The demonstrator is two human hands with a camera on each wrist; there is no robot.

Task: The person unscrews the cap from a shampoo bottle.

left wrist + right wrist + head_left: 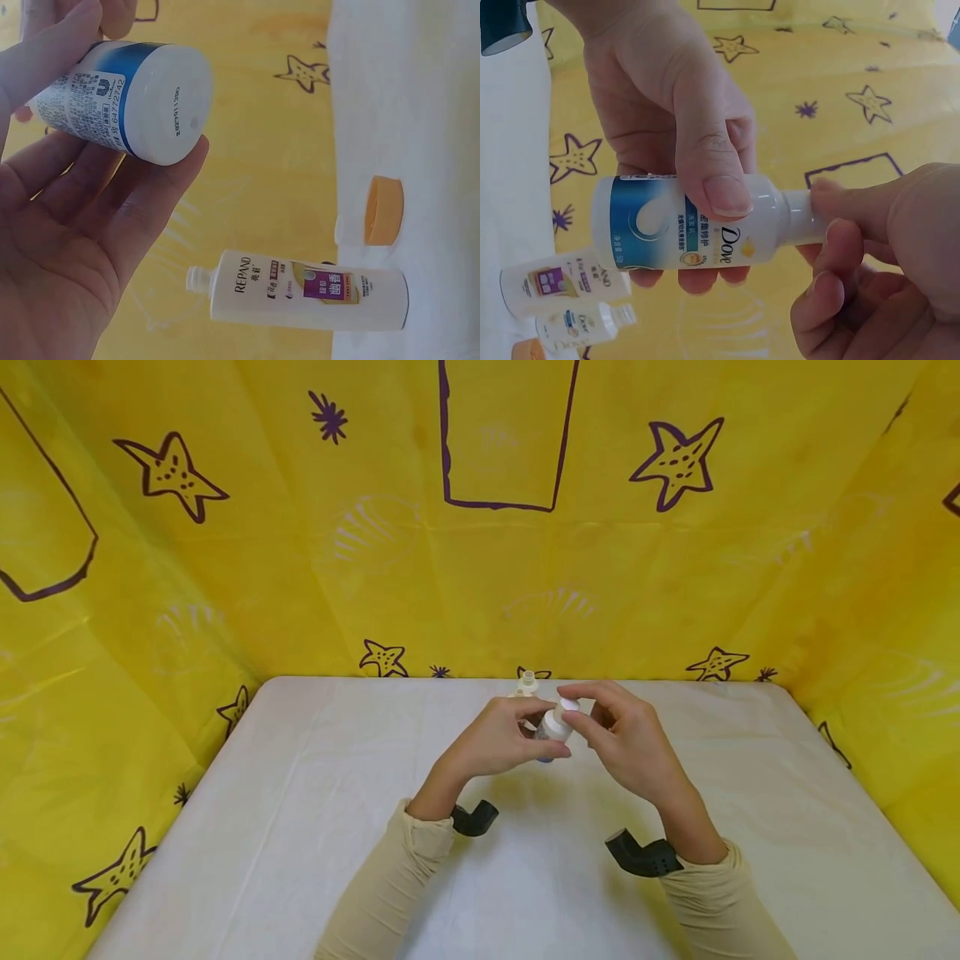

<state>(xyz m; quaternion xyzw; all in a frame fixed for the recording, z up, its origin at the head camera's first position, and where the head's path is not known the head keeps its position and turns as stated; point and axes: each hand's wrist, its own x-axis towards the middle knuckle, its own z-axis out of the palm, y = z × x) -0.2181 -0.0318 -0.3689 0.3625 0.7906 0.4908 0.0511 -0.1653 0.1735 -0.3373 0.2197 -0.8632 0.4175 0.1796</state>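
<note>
My left hand (498, 739) grips a small white and blue Dove bottle (652, 229) above the table, thumb on one side and fingers on the other. In the left wrist view the bottle's white base faces the camera. My right hand (628, 739) pinches the white cap (801, 217) at the bottle's neck end between thumb and fingers. From the right wrist view I cannot tell whether the cap is loose or tight. The bottle tilts, cap end towards the right hand.
Behind the hands stands a white REPAND bottle (307, 292) with a bare neck. A smaller Dove bottle (577, 326) is beside it. An orange cap (385, 211) sits on the white-covered table (300, 818). A yellow patterned curtain (480, 577) rises along the table's edges.
</note>
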